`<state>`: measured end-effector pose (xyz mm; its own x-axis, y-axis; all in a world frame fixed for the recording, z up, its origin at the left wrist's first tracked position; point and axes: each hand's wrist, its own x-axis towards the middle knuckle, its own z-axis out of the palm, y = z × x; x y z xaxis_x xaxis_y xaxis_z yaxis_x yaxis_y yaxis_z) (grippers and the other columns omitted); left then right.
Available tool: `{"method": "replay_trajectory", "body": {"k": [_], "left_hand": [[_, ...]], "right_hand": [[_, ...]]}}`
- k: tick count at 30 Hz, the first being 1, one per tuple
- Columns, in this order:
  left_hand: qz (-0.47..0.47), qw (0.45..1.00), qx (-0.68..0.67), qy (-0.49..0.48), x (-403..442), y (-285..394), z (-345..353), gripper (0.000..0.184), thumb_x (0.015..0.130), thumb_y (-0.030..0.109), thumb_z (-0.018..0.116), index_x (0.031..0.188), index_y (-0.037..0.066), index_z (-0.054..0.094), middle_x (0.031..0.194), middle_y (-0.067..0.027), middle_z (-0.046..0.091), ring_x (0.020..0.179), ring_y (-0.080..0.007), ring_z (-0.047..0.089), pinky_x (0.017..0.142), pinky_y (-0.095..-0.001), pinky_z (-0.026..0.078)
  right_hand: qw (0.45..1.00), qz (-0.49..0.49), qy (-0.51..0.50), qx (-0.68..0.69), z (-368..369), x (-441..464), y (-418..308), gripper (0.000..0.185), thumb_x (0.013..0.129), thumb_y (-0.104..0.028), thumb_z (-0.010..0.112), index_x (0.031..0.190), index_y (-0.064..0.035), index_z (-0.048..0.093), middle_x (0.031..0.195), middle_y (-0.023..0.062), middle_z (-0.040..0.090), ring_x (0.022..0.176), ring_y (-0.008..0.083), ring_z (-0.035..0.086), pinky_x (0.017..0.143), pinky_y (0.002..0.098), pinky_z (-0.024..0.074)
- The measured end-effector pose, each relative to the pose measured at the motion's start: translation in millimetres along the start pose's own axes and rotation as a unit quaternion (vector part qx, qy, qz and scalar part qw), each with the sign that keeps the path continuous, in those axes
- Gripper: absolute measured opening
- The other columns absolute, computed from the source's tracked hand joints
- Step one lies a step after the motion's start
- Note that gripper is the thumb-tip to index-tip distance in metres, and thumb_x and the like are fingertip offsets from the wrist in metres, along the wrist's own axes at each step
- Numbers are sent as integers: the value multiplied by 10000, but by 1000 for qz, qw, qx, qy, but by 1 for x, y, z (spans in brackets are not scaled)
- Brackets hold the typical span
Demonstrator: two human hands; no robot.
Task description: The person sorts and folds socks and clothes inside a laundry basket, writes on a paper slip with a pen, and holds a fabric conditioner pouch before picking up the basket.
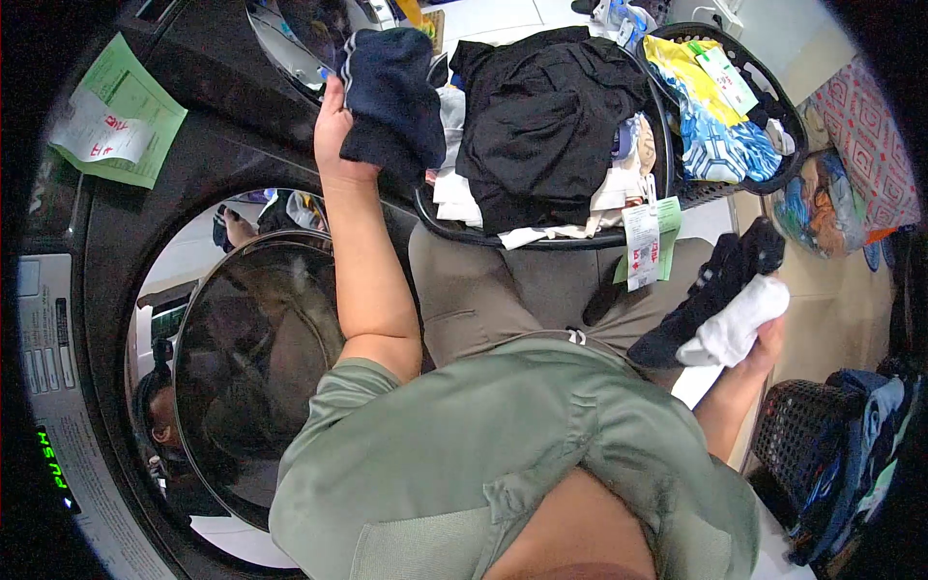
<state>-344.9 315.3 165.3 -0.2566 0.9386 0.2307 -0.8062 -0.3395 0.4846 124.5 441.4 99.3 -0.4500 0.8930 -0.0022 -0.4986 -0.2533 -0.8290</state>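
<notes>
Navy cloth (391,106) with pale stripes is up at the far left, carried by the left hand (343,140), just beside the open round door (261,387). One finger stands up along the cloth's edge; the others are behind the fabric, so whether they pinch or lie spread, I can't tell. It looks thick, soft and fairly light, a piece that sags wherever it isn't supported. A good hold would be the striped edge, gathered into a fold between thumb and fingers.

Over on the right now, the right hand (764,343) has a white sock (739,324) lying against dark socks (710,295). The socks mask most of those fingers, so their grip can't be read from here either. These look light and stretchy, nothing fragile, though a loose one could slide off its neighbour; best to take them together around the thick middle, or by the cuffs.

Between the hands, at the far side, sits a laundry basket (604,239) heaped with a black garment (541,126) over paler pieces. That black one looks thin, floppy and perhaps slightly slippery: gather a broad handful rather than one corner.
</notes>
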Motion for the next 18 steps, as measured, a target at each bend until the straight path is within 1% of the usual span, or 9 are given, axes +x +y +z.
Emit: {"method": "replay_trajectory", "body": {"k": [4,6,8,11,12,13,14,16,18], "left_hand": [[1,1000,-6,27,-7,-3,15,477,915,368,327,1158,-15,474,1136,-176,533,1029,-317,527,918,-450,392],[134,915,247,290,-10,-14,42,440,907,342,371,1127,-17,500,1085,-164,565,970,-295,567,881,-428,430],[80,987,113,81,-24,0,25,378,887,293,430,1105,1,527,1075,-148,574,968,-287,568,852,-422,452],[168,925,207,271,-29,-10,41,383,877,288,449,1096,-16,529,1078,-155,571,971,-282,568,851,-425,453],[187,894,241,327,-30,-17,51,386,875,290,455,1092,-20,530,1078,-156,571,973,-282,567,850,-426,455],[161,876,270,367,-33,-19,54,391,873,295,457,1088,-23,533,1076,-158,571,967,-280,570,845,-420,458],[152,895,258,331,-39,-13,38,389,874,295,454,1084,-21,537,1070,-158,574,957,-283,574,840,-415,461],[154,881,263,361,-41,-24,50,391,876,297,448,1084,-21,537,1067,-159,575,951,-285,577,837,-415,460],[114,904,242,334,-46,-21,35,392,875,299,450,1082,-22,538,1064,-154,578,949,-281,578,831,-413,463]], "right_hand": [[990,-84,-53,-100,12,42,-25,754,593,-258,751,1185,14,370,1015,123,538,901,213,561,778,315,469],[975,-103,-111,-162,31,68,-42,696,700,-310,662,1240,-3,350,1139,137,490,1020,233,506,854,342,429],[979,-81,-176,-65,93,77,-58,531,738,-242,614,1171,2,428,1091,130,531,975,230,537,842,349,440],[990,76,-116,-3,84,184,-46,436,782,-241,582,1114,26,489,963,169,603,847,261,608,768,365,499],[994,23,-37,-101,73,222,-28,540,803,-365,544,1207,-26,426,1120,209,523,991,327,542,850,407,445],[987,31,-152,-44,136,199,-29,292,813,-174,570,1038,11,550,975,91,603,810,169,590,720,276,475],[965,53,-247,-68,141,220,-14,306,809,-167,551,1060,8,538,985,94,604,833,181,591,752,289,472],[921,99,-241,-288,126,271,38,405,805,-226,543,1137,2,493,1063,100,574,986,204,538,848,336,420],[812,-20,-170,-558,114,281,122,627,815,-428,491,1278,-31,347,1253,204,419,1178,323,377,985,385,285]]}}
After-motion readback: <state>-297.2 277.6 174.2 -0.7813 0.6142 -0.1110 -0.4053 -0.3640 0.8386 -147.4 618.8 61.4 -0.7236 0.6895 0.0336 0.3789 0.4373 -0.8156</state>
